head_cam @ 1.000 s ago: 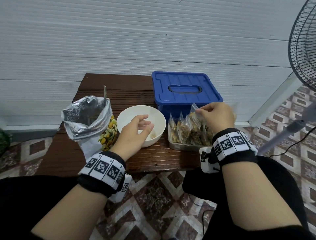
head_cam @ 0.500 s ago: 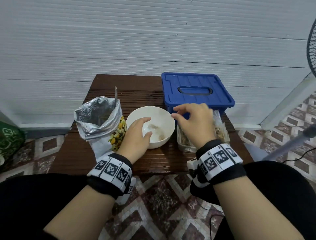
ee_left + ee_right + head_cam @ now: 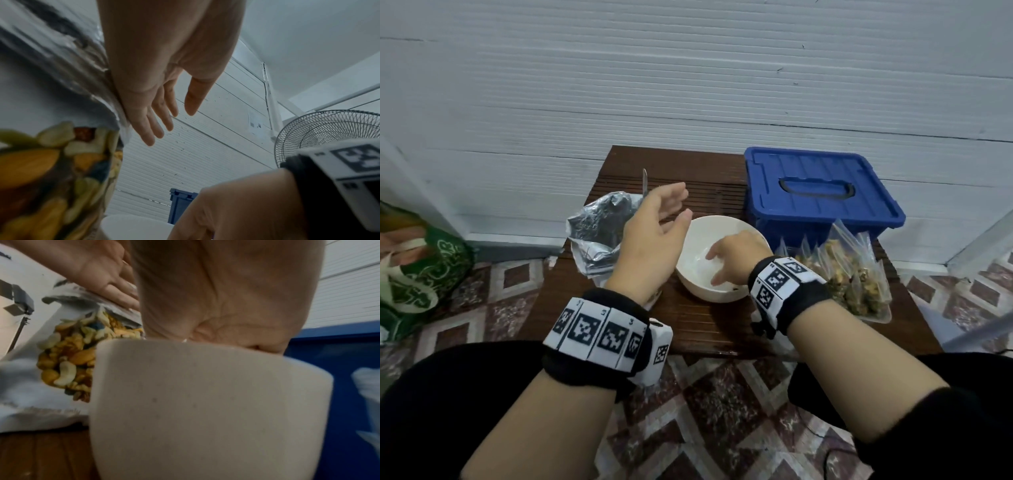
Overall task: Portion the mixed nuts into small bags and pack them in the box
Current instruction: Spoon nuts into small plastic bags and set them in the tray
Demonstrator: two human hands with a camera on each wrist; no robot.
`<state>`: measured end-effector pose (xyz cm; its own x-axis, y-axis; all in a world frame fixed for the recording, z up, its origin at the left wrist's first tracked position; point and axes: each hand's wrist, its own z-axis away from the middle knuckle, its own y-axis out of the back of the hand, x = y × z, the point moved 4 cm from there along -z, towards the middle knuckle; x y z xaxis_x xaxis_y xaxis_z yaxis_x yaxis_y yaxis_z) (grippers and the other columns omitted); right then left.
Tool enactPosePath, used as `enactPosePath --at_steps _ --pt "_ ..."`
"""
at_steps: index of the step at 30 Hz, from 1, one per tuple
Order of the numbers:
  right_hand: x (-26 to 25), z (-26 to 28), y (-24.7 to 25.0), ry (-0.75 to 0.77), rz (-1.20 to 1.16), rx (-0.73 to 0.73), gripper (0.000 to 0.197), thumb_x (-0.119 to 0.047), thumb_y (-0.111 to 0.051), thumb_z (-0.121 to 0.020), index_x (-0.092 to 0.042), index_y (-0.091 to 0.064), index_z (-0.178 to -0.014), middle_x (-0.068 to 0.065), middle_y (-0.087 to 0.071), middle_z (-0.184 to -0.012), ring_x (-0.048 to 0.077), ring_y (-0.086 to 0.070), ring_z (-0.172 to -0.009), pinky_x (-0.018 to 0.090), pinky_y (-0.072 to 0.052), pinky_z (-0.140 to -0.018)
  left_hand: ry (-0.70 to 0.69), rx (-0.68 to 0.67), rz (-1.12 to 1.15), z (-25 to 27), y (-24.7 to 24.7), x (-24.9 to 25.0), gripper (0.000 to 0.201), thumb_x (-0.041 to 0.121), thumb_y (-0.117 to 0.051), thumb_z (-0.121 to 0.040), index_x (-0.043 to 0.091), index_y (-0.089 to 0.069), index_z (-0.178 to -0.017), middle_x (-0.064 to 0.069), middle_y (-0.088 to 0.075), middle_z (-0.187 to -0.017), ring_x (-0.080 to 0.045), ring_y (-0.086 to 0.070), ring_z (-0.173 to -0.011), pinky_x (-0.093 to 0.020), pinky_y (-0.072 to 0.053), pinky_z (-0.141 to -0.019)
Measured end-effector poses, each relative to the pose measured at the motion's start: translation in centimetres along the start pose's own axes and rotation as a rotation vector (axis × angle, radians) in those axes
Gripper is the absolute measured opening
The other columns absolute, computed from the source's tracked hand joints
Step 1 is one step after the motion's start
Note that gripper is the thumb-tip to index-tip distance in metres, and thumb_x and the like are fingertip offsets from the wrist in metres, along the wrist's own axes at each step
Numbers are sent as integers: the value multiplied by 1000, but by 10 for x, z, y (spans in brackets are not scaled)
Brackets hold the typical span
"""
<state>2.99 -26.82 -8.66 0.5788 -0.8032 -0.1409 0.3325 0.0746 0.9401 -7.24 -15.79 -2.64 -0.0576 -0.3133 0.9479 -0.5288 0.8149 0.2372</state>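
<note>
Setting: a white ribbed wall [image 3: 688, 85] stands behind a small dark slatted wooden table [image 3: 709, 325] on a patterned tile floor [image 3: 722, 404].
Nut bag: a foil bag of mixed nuts [image 3: 595, 240] stands at 9 o'clock on the table, its top open and crumpled; the wrist views show cashews and other nuts through its front.
Spoon handle: a metal spoon handle [image 3: 644, 183] sticks up from the bag's mouth.
Bowl: a white bowl [image 3: 722, 257] sits at the table's centre, just beside the nut bag.
Left hand: the left hand [image 3: 650, 240] hangs above the nut bag, its thumb over the bowl's 9 o'clock edge, fingers straight and spread, holding nothing.
Right hand: the right hand [image 3: 736, 258] reaches into the bowl, fingers loosely bent downward; whether it holds anything cannot be told.
Small bags: filled clear small bags [image 3: 849, 274] stand in a clear tray [image 3: 876, 315] at 3 o'clock, just right of the bowl.
Box: the blue box [image 3: 822, 195] sits at 1 o'clock behind the small bags, its lid on.
Other: a green shopping bag [image 3: 417, 274] lies on the floor at far 9 o'clock; a fan [image 3: 329, 134] shows in the left wrist view.
</note>
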Motion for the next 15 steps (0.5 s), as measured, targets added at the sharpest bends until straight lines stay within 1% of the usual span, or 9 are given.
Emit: enactPosePath --at_steps 2,4,6,7,9,11,13,15 --pt "-3 -5 -2 -3 50 -71 63 -37 -76 -76 -34 -51 -134 -2 -57 -130 21 -45 -125 35 -36 -103 4 5 10 0 2 0 34 9 -56 -94 21 -53 -126 13 -59 -118 4 -54 -110 1 -40 -83" --pt "-6 -6 -4 -1 119 -122 66 -34 -72 -81 -34 -43 -140 1 -53 -134 23 -42 -128 36 -34 -105 3 4 27 1 2 2 34 8 -56 -94 21 -53 -126 12 -60 -118 4 -55 -110 1 -40 -83" --pt "-8 -7 -8 9 186 -132 64 -31 -66 -86 -35 -38 -143 4 -50 -137 26 -41 -129 37 -31 -106 8 -7 47 2 0 3 34 8 -55 -95 21 -53 -126 11 -60 -119 4 -55 -110 0 -41 -84" --pt "-9 -7 -10 12 204 -122 60 -29 -63 -89 -35 -38 -143 4 -50 -137 26 -40 -129 38 -29 -107 12 -11 53 2 -1 3 34 8 -55 -95 21 -53 -126 10 -61 -120 4 -55 -111 -1 -42 -85" --pt "-10 -8 -14 18 214 -78 55 -26 -61 -89 -35 -43 -140 3 -52 -135 26 -41 -127 38 -27 -107 16 -21 51 2 -1 3 34 8 -55 -95 20 -52 -126 8 -61 -121 4 -55 -110 -1 -41 -86" --pt "-9 -9 -15 19 203 -46 51 -27 -65 -86 -35 -51 -134 0 -55 -131 24 -43 -125 37 -28 -105 20 -28 45 2 -2 2 34 8 -55 -95 20 -52 -127 8 -61 -121 5 -55 -109 0 -41 -85" --pt "-8 -9 -14 12 184 -35 39 -31 -67 -85 -33 -59 -123 0 -58 -125 23 -46 -122 36 -29 -103 23 -30 45 3 -2 2 34 9 -55 -95 20 -52 -127 9 -61 -121 7 -54 -109 0 -41 -85" --pt "-7 -9 -11 2 138 -11 24 -33 -65 -87 -32 -65 -111 1 -62 -118 24 -49 -118 35 -31 -102 21 -32 44 3 -1 2 34 9 -55 -95 21 -53 -127 9 -62 -121 8 -55 -109 -1 -41 -86"
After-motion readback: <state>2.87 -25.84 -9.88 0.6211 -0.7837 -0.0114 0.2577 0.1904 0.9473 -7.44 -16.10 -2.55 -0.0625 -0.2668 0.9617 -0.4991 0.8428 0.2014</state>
